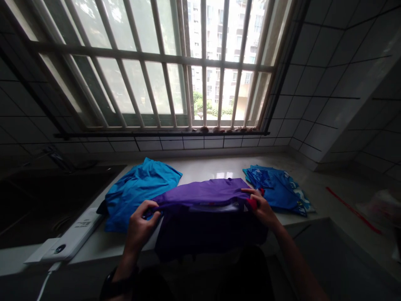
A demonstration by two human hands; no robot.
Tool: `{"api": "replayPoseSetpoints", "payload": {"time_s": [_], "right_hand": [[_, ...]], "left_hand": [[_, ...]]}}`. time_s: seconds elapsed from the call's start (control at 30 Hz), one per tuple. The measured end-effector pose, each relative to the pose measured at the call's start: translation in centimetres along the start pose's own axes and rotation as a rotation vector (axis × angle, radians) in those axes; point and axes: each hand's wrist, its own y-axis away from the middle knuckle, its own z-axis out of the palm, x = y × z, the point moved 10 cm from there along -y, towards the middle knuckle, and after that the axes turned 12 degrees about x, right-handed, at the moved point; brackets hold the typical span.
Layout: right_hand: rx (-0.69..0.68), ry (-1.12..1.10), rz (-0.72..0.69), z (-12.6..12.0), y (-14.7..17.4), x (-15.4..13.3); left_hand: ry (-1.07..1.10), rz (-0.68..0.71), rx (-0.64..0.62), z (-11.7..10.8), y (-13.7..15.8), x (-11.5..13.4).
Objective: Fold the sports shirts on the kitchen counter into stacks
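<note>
Stretching from hand to hand, the purple garment (205, 193) lies with its long axis running left to right, roughly parallel to the window wall, at the front of the white countertop (203, 166). Its lighter upper face rests toward the wall, while its dark, shadowed lower part drops on the near side, in front of the counter's edge. The left hand (142, 225) pinches the left end between thumb and curled forefinger, the gap between them narrow and filled with cloth. The right hand (262, 210) holds the opposite end beside a patch of red trim (252, 204), its forefinger laid over the top and pointing inward; how firmly it presses, I cannot tell. So the cloth sits between the two grips, neither hand clearly nearer to its middle.

Just beyond the left hand, the loose bright-blue garment (140, 188) spreads rumpled, close against the purple garment's left end. Past the right end lies the stack of folded blue garments (278, 190), farther back than the right hand, which is clearly the nearer of the two to it.
</note>
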Motion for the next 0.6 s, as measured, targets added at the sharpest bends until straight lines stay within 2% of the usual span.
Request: {"api": "replayPoseSetpoints", "payload": {"time_s": [0.1,0.2,0.33,0.43,0.53,0.6], "right_hand": [[-0.127,0.051,0.059,-0.2,4.5,0.9],[-0.201,0.095,0.102,-0.2,6.9,2.3],[-0.184,0.174,0.074,-0.8,6.9,2.3],[-0.262,0.198,0.087,-1.0,7.0,1.7],[-0.407,0.193,0.225,-1.0,7.8,2.1],[-0.350,0.178,0.316,-1.7,7.3,2.7]], "left_hand": [[-0.018,0.068,-0.066,-0.6,4.8,-0.5],[-0.091,0.130,-0.100,-0.2,7.1,-0.9],[-0.233,0.129,-0.037,-0.2,6.5,-1.4],[-0.283,0.120,-0.103,0.2,5.7,-1.5],[-0.344,0.169,-0.111,-0.4,5.4,-0.6],[-0.367,0.207,-0.059,-0.7,5.3,0.3]]}}
